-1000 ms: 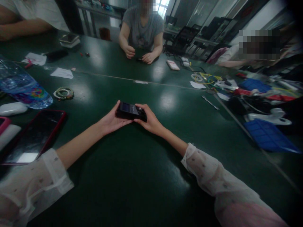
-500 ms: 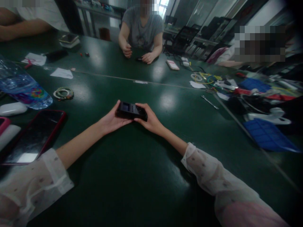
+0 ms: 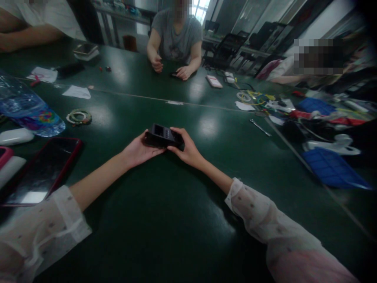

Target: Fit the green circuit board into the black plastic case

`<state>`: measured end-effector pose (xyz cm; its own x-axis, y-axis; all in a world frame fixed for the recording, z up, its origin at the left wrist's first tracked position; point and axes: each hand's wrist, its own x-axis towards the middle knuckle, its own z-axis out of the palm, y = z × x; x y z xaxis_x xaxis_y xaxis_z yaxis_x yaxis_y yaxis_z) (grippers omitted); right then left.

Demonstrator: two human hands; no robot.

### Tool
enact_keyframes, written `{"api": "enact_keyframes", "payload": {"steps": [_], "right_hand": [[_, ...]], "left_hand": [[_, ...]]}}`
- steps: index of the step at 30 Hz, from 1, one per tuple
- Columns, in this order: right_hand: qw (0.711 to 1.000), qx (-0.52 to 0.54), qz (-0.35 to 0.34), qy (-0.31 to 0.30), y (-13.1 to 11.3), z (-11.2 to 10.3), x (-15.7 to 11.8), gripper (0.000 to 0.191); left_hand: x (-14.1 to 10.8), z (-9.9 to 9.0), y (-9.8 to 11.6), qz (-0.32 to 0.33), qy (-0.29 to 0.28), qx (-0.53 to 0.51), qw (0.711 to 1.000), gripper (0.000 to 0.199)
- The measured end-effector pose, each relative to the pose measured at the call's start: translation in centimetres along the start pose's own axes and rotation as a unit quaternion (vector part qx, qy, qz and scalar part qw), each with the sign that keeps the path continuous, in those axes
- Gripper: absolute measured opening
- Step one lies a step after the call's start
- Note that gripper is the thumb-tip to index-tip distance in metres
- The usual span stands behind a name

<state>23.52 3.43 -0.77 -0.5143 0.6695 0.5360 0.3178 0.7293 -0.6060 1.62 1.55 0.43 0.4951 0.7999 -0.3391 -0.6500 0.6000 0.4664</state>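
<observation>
In the middle of the head view I hold a small black handheld device (image 3: 165,135) with a little screen and a row of buttons. My left hand (image 3: 138,150) cups its left end from below, fingers stretched beneath it. At its right end, my right hand (image 3: 187,148) pinches it between thumb and fingers. The grey screen face sits tilted above a darker black part on the left; whether these are two separate pieces I cannot tell. The device's underside is hidden.
A red-edged phone (image 3: 44,169), a water bottle (image 3: 32,106) and bracelets (image 3: 79,117) lie left on the green table (image 3: 159,220). Right are a wrench (image 3: 260,127), a blue tray (image 3: 334,167) and tangled cables (image 3: 256,97). A person in grey (image 3: 178,37) sits opposite.
The device's screen face has tilted and shifted slightly right, showing more of the black part at its left. Both my hands keep nearly the same place.
</observation>
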Motion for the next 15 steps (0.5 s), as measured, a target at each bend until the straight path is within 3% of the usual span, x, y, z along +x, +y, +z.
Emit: {"api": "enact_keyframes", "payload": {"steps": [6,15], "right_hand": [[1.000,-0.010,0.007,0.007,-0.24,-0.13,-0.05,0.055],[0.999,-0.024,0.022,0.010,-0.60,-0.27,-0.14,0.057]], "left_hand": [[0.05,-0.31,-0.09,-0.006,0.015,-0.004,1.000,0.052],[0.12,-0.63,0.00,-0.017,-0.010,-0.017,1.000,0.053]]}}
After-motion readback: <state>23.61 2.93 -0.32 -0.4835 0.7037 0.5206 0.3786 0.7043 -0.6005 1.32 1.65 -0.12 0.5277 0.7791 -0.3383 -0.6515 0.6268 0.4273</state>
